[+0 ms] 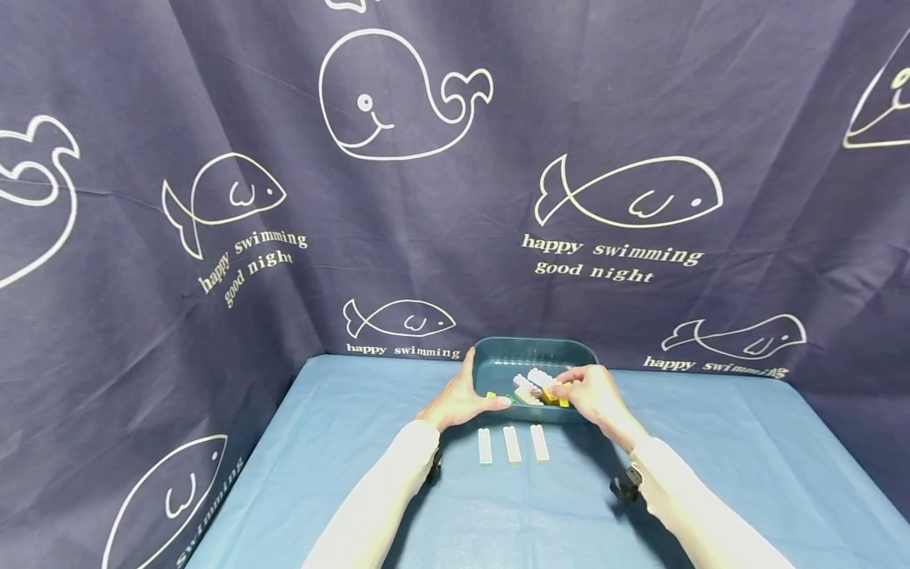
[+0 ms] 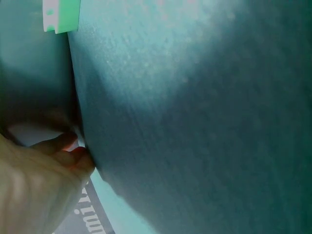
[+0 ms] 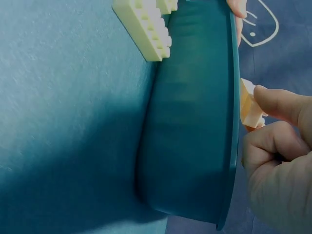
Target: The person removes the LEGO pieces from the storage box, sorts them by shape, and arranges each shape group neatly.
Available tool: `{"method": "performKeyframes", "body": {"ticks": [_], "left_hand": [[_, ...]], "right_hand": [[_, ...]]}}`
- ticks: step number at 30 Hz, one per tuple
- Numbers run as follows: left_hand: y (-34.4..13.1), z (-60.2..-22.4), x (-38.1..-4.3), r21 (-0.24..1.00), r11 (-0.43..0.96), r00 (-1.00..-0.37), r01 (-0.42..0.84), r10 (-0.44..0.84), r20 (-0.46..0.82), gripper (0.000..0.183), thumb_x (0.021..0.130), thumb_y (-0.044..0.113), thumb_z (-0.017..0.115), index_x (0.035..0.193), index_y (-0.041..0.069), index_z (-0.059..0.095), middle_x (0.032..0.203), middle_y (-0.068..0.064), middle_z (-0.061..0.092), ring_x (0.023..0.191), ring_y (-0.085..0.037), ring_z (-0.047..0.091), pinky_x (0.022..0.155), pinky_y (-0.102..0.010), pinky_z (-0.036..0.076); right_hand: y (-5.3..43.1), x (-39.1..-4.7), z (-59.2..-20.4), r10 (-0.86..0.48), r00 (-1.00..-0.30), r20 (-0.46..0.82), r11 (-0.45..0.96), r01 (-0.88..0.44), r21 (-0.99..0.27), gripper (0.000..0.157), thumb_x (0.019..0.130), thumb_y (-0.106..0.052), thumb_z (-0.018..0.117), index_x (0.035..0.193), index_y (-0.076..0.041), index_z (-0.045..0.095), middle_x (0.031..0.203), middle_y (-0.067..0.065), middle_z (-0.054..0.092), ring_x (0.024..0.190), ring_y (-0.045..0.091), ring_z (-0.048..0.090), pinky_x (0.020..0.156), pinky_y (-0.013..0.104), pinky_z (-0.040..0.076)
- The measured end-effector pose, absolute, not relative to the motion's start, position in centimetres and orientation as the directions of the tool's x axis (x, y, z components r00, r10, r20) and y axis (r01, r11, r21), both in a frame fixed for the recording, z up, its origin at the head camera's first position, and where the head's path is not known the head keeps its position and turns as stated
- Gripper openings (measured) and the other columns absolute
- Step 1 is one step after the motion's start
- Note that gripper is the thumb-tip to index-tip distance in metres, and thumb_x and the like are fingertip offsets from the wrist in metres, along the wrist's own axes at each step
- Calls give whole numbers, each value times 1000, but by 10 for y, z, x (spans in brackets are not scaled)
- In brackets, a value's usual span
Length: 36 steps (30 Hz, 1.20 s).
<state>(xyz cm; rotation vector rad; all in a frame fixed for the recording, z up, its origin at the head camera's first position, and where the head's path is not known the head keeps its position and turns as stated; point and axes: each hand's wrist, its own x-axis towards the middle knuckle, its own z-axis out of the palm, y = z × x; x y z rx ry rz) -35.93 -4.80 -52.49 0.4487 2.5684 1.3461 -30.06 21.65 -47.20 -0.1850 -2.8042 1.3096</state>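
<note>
A dark teal tray holds several building bricks in white, pale pink, yellow and green. My left hand grips the tray's left front corner, thumb over the front rim and fingers along the left side. Over the right part of the tray, my right hand pinches a yellowish brick between thumb and finger, just above the rim in the right wrist view. In front of the tray three pale bricks stand in a row: a left one, a middle one and a right one.
Light blue cloth covers the table. Right behind the tray hangs a dark curtain with white fish drawings, and it also closes off the left side.
</note>
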Motion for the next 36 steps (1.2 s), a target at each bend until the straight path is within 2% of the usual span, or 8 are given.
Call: {"method": "performKeyframes", "body": {"ticks": [8, 16, 21, 23, 28, 33, 36], "left_hand": [[-48, -521, -357, 828, 534, -932, 170, 360, -40, 135, 83, 51, 92, 177, 17, 2, 180, -20, 29, 164, -37, 37, 135, -54, 34], [-47, -519, -358, 831, 526, -933, 179, 360, -26, 135, 83, 51, 93, 177, 17, 3, 178, -22, 33, 162, -38, 40, 134, -54, 35], [-47, -522, -359, 833, 521, -931, 184, 365, -23, 135, 83, 52, 92, 177, 16, 2, 179, -21, 30, 164, -37, 38, 134, -54, 34], [-47, -522, -359, 833, 522, -930, 183, 367, -25, 136, 83, 53, 92, 177, 17, 1, 180, -21, 29, 164, -37, 37, 135, -54, 34], [-47, -522, -359, 832, 524, -932, 180, 362, -27, 136, 83, 52, 92, 177, 16, 2, 180, -21, 29, 164, -38, 37, 135, -54, 33], [-48, -523, -359, 828, 531, -933, 178, 358, -29, 136, 83, 53, 92, 177, 16, 2, 180, -20, 29, 164, -37, 37, 135, -54, 34], [-48, -524, -358, 830, 528, -932, 180, 361, -27, 136, 82, 53, 92, 177, 16, 3, 180, -20, 29, 164, -37, 37, 135, -54, 33]], "right_hand": [[216, -288, -475, 133, -991, 8, 624, 78, -778, 21, 86, -23, 89, 98, -7, 85, 108, 8, 82, 96, 20, 65, 78, 28, 48], [216, -279, -474, 143, -990, 0, 595, 85, -799, 20, 85, -20, 88, 98, -6, 85, 91, 2, 79, 86, 15, 60, 73, 27, 46], [216, -269, -474, 134, -991, -13, 574, 88, -814, 20, 86, -19, 87, 99, -4, 84, 77, -5, 70, 82, 15, 54, 68, 27, 42], [217, -265, -473, 131, -991, -19, 555, 89, -827, 21, 86, -17, 87, 100, -2, 83, 69, -8, 61, 77, 14, 52, 66, 26, 40], [219, -255, -475, 146, -988, -42, 520, 113, -846, 23, 86, -16, 87, 101, 0, 82, 62, -11, 50, 70, 10, 47, 63, 26, 37], [220, -245, -479, 172, -983, -66, 508, 146, -849, 23, 85, -16, 87, 102, -1, 83, 62, -11, 52, 69, 9, 47, 65, 26, 37], [221, -239, -481, 173, -983, -66, 499, 145, -855, 24, 85, -16, 88, 103, -1, 83, 61, -10, 49, 67, 9, 45, 64, 26, 36]]}}
